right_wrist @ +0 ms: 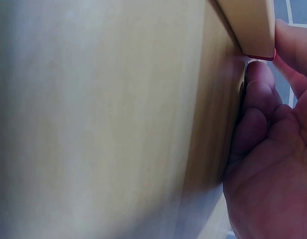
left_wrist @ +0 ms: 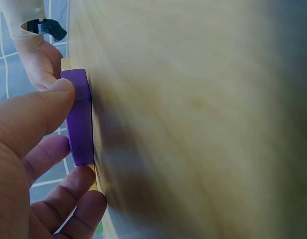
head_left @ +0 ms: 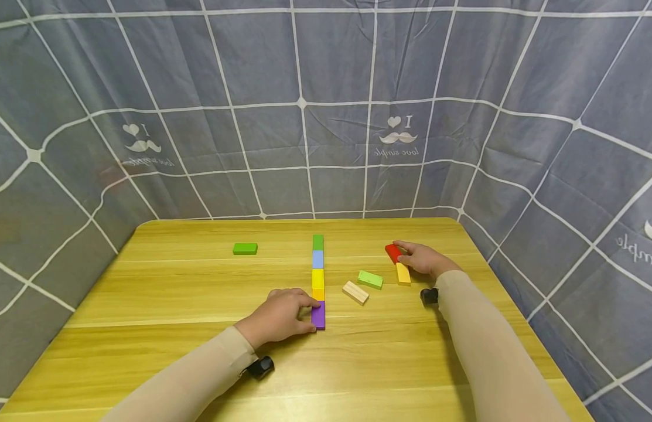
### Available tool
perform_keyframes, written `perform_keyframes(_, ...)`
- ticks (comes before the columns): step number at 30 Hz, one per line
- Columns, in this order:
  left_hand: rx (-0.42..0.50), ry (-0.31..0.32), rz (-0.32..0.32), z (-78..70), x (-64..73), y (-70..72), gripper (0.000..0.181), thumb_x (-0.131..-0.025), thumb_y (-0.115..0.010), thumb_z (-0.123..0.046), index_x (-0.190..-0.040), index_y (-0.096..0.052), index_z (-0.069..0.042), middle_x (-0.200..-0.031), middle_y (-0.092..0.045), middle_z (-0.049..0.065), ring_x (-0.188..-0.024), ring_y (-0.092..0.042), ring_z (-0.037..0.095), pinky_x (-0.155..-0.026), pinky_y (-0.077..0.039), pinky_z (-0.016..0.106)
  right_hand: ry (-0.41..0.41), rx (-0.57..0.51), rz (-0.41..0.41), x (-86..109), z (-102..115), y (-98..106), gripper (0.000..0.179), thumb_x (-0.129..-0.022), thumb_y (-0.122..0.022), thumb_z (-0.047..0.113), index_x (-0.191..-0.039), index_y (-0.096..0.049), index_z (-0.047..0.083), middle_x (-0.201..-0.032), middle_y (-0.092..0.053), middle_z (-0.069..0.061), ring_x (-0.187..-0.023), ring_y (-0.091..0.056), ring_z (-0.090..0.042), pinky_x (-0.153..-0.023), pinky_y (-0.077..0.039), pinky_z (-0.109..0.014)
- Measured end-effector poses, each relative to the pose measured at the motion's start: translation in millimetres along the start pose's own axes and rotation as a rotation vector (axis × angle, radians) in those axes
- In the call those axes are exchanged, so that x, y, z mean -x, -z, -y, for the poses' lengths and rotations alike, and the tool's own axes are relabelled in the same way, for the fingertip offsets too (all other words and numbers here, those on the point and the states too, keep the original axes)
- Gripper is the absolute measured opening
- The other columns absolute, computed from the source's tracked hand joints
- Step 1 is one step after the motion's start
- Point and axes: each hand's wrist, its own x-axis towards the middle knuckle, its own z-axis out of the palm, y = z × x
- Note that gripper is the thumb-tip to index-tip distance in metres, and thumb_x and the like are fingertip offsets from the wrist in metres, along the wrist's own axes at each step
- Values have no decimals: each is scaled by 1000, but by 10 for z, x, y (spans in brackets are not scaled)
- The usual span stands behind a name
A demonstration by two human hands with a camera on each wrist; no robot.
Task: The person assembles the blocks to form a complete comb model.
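Observation:
My left hand (head_left: 281, 315) pinches a purple wooden block (head_left: 318, 316) lengthwise, its thumb (left_wrist: 61, 87) at the near end and fingertips toward the far end. That block ends a straight row with an orange block (head_left: 318, 295), a yellow block (head_left: 317, 278), a light blue block (head_left: 317, 259) and a dark green block (head_left: 318, 242). At the right, my right hand (head_left: 425, 260) holds a red block (head_left: 393, 253) between thumb and finger. An orange-yellow block (head_left: 403, 274) lies against the red block's near end; it partly covers the red one in the right wrist view.
Between the row and my right hand lie a light green block (head_left: 370, 279) and a plain wood block (head_left: 355, 293). Another green block (head_left: 245, 249) lies far left. Grey checked curtains (head_left: 336, 158) stand around the back and sides of the wooden table (head_left: 162, 281).

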Motion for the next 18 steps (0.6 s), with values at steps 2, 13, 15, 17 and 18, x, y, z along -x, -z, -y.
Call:
perform_keyframes(2,-1,1,1,-4,-1,3,46,-88,-85,-39,-129,-76,-19,-120,-75,-2,-110,-69,20,-102,-43,49,1,2,0,-3,-3,0,63,-110,-53,29,-167,-30,15,-156,-48,-33,-142,-48,-48,-123,-31,-65)
perform_keyframes(13,-5,1,5,-5,0,5,47,-89,-85,-39,-130,-75,-19,-124,-75,-1,-116,-69,23,-103,-43,51,-10,-18,4,1,-3,-6,63,-110,-53,30,-167,-29,16,-158,-46,-33,-145,-45,-49,-123,-30,-64)
perform_keyframes(15,3,0,4,-2,-4,5,48,-88,-86,-39,-130,-75,-18,-124,-75,0,-116,-69,23,-103,-43,51,-11,-15,4,0,-3,-6,64,-110,-53,30,-168,-29,16,-157,-46,-33,-145,-46,-48,-123,-30,-64)
perform_keyframes(17,9,2,4,3,-6,3,48,-89,-85,-39,-131,-75,-18,-125,-75,-1,-116,-69,23,-103,-43,52,-14,-8,2,-2,-3,-6,64,-110,-52,30,-168,-29,16,-157,-46,-33,-144,-47,-48,-123,-31,-65)
perform_keyframes(18,11,2,3,6,-8,1,48,-89,-85,-39,-131,-75,-18,-124,-75,0,-116,-69,23,-103,-43,52,-16,-6,2,-3,-4,-6,64,-110,-52,31,-168,-29,17,-157,-47,-33,-144,-47,-48,-123,-31,-65)
